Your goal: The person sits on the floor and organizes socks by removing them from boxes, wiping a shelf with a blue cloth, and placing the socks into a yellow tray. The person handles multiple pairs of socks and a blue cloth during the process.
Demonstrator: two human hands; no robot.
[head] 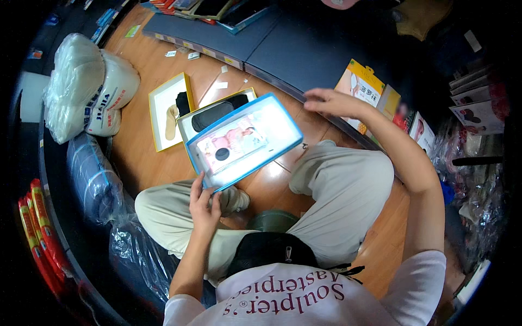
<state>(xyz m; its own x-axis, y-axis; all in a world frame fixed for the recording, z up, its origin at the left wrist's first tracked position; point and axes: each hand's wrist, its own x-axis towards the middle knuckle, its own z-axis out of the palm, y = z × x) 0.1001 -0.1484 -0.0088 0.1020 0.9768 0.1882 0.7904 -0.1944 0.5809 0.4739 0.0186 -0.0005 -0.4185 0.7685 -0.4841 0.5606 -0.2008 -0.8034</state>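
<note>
My left hand [205, 205] grips the near left corner of a shallow blue-rimmed cardboard box [281, 147]. Inside that box lies a flat pink and white packet [234, 140] with a printed picture and a dark round patch. Reaching to the right, my right hand [336, 102] has nothing visible in it. It hovers beside a yellow and white hosiery packet [361, 87], which bears writing; whether they touch I cannot tell. Partly under the blue-rimmed box is a yellow-rimmed box [184, 124] with dark folded fabric [216, 114].
Another yellow-rimmed box [157, 106] on the wooden floor [134, 159] holds beige and black hosiery. A low dark shelf [261, 49] runs across the far side. At left stand a white plastic-wrapped bundle [112, 91] and a wrapped blue-grey roll [94, 175]. Packets [477, 106] hang at right.
</note>
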